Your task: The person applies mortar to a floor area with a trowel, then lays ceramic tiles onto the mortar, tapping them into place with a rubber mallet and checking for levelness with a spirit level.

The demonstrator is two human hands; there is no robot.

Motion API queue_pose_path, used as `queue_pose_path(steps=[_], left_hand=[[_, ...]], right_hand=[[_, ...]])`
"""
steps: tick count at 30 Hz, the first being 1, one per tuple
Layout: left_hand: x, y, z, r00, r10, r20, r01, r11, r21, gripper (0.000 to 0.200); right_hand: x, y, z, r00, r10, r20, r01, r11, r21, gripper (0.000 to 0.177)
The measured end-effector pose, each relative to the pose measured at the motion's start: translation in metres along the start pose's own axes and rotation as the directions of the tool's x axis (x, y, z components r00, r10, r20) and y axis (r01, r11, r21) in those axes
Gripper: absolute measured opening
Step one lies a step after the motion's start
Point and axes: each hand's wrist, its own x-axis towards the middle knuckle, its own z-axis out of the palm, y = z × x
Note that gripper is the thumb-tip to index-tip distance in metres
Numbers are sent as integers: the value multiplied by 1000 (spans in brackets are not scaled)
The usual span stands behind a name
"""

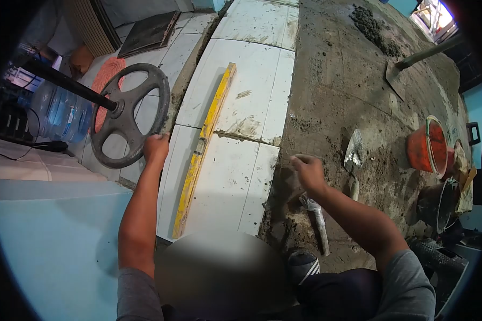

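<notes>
My left hand (157, 148) is closed on the rim of a dark, round spoked base (158, 101), which stands tilted on a black pole. Over the muddy floor, just right of the tiles, is my right hand (309, 174), its fingers curled together; whether anything is in them I cannot make out. Below it lies a tool with a pale, plastic-wrapped handle (319, 222), its head partly hidden. A pointed trowel (354, 150) rests on the mortar to the right. Between my arms, a yellow spirit level (214, 112) lies along the white floor tiles (251, 69).
An orange bucket (426, 147) and a black bucket (434, 206) stand at the right. Farther back are a shovel or hoe blade (393, 80) and a mortar heap (375, 29). A water jug (64, 115) and a light-blue surface (53, 230) are at the left.
</notes>
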Motion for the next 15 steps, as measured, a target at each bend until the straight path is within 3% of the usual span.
queue_pose_path(steps=[1, 3, 5, 8, 11, 12, 15], left_hand=[[-7, 2, -5, 998, 35, -58, -33, 999, 20, 39], [-21, 7, -19, 979, 112, -172, -102, 993, 67, 37], [-36, 8, -31, 957, 188, -220, -179, 982, 64, 35], [-53, -4, -42, 942, 252, -219, -236, 967, 101, 31], [-73, -14, -54, 925, 321, -202, -292, 943, 161, 29], [-82, -16, -58, 915, 350, -199, -317, 931, 182, 28], [-113, -33, -68, 885, 434, -170, -386, 887, 252, 24]], right_hand=[[-3, 5, -17, 998, -53, -22, 52, 998, -34, 29], [4, 36, -58, 940, -322, -110, 284, 920, -271, 29], [-9, 37, -93, 967, -123, -225, 82, 980, -181, 29], [-4, 94, -138, 939, -56, -340, 1, 987, -158, 29], [-28, 92, -137, 922, -206, -328, 72, 923, -379, 31], [-39, 79, -129, 945, -201, -258, 79, 907, -414, 29], [-48, 75, -104, 831, -539, 141, 492, 591, -640, 32]])
